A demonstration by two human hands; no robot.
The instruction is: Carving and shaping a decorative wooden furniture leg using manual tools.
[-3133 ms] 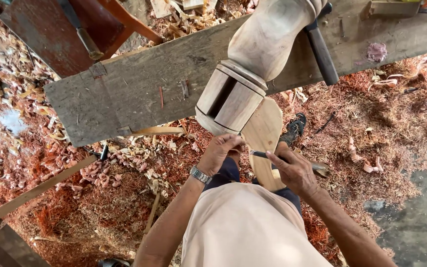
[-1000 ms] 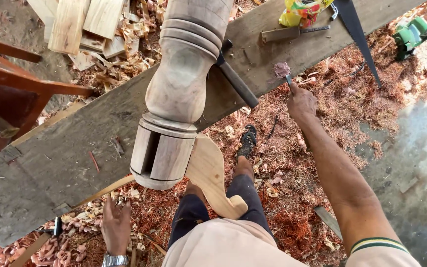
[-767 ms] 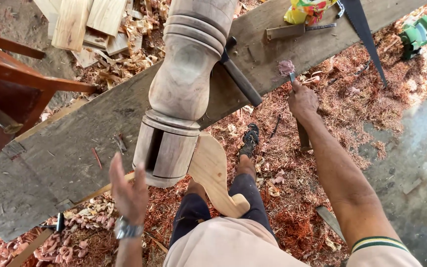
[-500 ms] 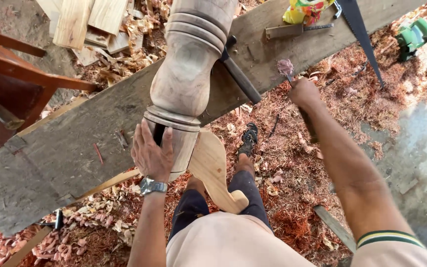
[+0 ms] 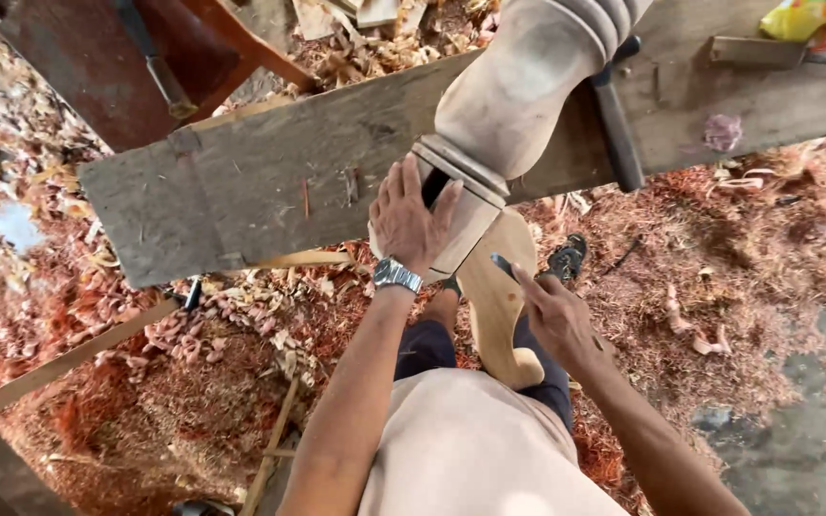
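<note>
A large turned wooden leg point(image 5: 528, 86) with a squared, slotted end lies clamped across a grey plank bench point(image 5: 270, 182). My left hand point(image 5: 411, 215), with a metal watch on the wrist, lies flat with spread fingers on the squared end. A pale curved wooden piece point(image 5: 494, 301) hangs under that end. My right hand point(image 5: 556, 315) pinches a small dark pencil-like tool point(image 5: 503, 266) whose tip touches the curved piece.
Red sawdust and pale wood shavings point(image 5: 193, 382) cover the floor. A dark clamp bar point(image 5: 614, 124) crosses the plank beside the leg. A red-brown wooden frame point(image 5: 97, 67) stands at the upper left, offcuts point(image 5: 356, 14) behind. Grey concrete point(image 5: 805, 430) shows at lower right.
My left hand rose from the floor shavings to rest on the leg's squared end. My right hand came back from the plank top, now holding a small tool at the curved piece.
</note>
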